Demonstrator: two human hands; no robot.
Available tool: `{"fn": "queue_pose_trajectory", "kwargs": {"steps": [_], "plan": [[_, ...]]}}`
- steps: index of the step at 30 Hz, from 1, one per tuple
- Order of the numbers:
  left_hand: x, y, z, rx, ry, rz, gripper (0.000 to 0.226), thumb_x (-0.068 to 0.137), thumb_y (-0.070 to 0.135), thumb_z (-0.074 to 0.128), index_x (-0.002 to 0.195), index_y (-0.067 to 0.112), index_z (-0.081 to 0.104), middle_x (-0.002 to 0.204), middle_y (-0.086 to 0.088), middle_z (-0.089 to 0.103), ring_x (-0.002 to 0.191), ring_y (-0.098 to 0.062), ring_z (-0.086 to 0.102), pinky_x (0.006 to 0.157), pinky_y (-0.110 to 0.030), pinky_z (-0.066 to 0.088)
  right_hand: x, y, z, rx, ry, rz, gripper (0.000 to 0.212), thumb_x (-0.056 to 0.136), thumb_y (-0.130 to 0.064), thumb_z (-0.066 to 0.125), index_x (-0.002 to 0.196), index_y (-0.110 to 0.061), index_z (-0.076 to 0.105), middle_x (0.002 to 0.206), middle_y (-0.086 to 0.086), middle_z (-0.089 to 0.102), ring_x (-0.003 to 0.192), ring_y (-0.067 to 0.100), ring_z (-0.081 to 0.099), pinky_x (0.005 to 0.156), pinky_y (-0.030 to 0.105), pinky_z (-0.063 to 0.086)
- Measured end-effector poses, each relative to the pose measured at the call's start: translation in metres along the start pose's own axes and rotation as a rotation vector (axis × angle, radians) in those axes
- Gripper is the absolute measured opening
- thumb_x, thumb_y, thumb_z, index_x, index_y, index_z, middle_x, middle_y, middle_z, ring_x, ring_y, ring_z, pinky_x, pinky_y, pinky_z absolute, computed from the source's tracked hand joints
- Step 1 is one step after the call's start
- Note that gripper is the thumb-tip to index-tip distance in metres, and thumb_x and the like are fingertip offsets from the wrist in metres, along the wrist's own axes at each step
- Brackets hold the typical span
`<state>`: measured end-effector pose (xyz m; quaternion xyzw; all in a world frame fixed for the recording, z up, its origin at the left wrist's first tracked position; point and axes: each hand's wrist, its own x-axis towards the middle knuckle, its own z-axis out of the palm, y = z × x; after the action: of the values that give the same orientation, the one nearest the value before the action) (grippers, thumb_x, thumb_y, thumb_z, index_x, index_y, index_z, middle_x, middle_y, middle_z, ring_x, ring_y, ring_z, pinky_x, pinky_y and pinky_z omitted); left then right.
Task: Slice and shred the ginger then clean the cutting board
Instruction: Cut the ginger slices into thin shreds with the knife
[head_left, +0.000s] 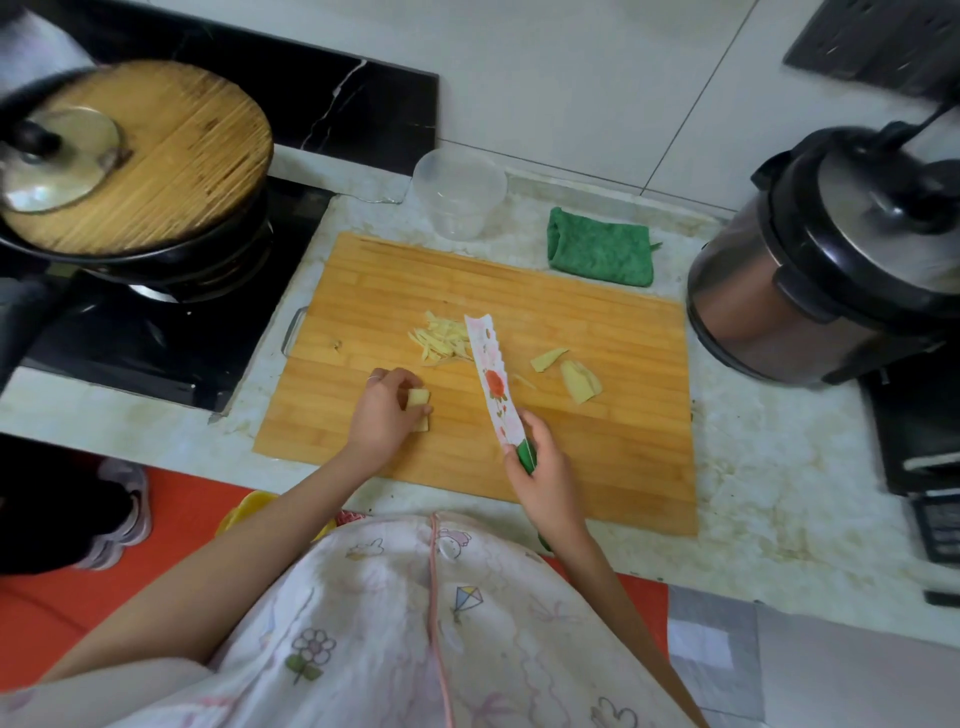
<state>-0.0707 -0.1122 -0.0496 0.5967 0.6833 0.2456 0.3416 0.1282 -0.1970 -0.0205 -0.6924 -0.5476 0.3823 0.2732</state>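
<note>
Head view, left hand (382, 410) pinching ginger stack (418, 404), right hand (545, 478) gripping knife (491, 379), cutting board (623, 467) open toward near-right edge.

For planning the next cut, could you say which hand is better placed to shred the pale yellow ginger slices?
The right hand: it grips the green-handled floral knife; the left hand pinches the pale ginger slices.

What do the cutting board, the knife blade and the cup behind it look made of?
Cutting board: bamboo or wood, matte; glued strips and grain show. Knife blade: white with printed flowers, perhaps ceramic or coated steel; cannot tell which. Cup: clear plastic, probably; the counter shows through its thin wall.
</note>
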Motion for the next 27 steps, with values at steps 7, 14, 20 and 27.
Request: {"fn": "queue_pose_trajectory", "kwargs": {"steps": [7, 14, 20, 27], "plan": [[-0.003, -0.010, -0.007, -0.549, 0.123, -0.244, 0.013, 0.085, -0.002, 0.067, 0.097, 0.001, 0.063, 0.078, -0.002, 0.052, 0.051, -0.007, 0.059, 0.049, -0.016, 0.052, 0.001, -0.005, 0.004, -0.058, -0.057, -0.018, 0.041, 0.094, -0.025, 0.052, 0.133, -0.035, 0.042, 0.093, -0.022, 0.061, 0.062, 0.015, 0.058, 0.051, 0.032, 0.044], [0.001, -0.014, 0.001, -0.397, 0.118, -0.248, 0.018, 0.080, 0.009, 0.076, 0.085, -0.002, 0.063, 0.071, -0.006, 0.060, 0.044, -0.001, 0.059, 0.048, -0.016, 0.051, 0.003, -0.008, 0.005, -0.043, -0.066, -0.018, 0.042, 0.095, -0.023, 0.053, 0.135, -0.032, 0.042, 0.103, -0.019, 0.062, 0.059, 0.006, 0.055, 0.046, 0.019, 0.039], [0.001, -0.012, -0.005, -0.301, 0.066, -0.095, 0.017, 0.078, 0.011, 0.077, 0.085, 0.002, 0.064, 0.074, -0.004, 0.057, 0.055, -0.013, 0.055, 0.045, -0.012, 0.044, 0.005, -0.006, 0.006, -0.050, -0.069, -0.018, 0.042, 0.095, -0.023, 0.053, 0.134, -0.030, 0.043, 0.091, -0.026, 0.058, 0.059, 0.008, 0.055, 0.047, 0.023, 0.040], [0.008, -0.016, -0.005, -0.053, 0.022, 0.039, 0.026, 0.077, 0.027, 0.079, 0.096, 0.018, 0.065, 0.098, 0.002, 0.057, 0.075, -0.013, 0.055, 0.069, -0.031, 0.049, 0.009, -0.005, 0.009, -0.028, -0.086, -0.024, 0.042, 0.095, -0.023, 0.053, 0.134, -0.030, 0.043, 0.097, -0.027, 0.058, 0.069, 0.010, 0.060, 0.059, 0.035, 0.050]]}}
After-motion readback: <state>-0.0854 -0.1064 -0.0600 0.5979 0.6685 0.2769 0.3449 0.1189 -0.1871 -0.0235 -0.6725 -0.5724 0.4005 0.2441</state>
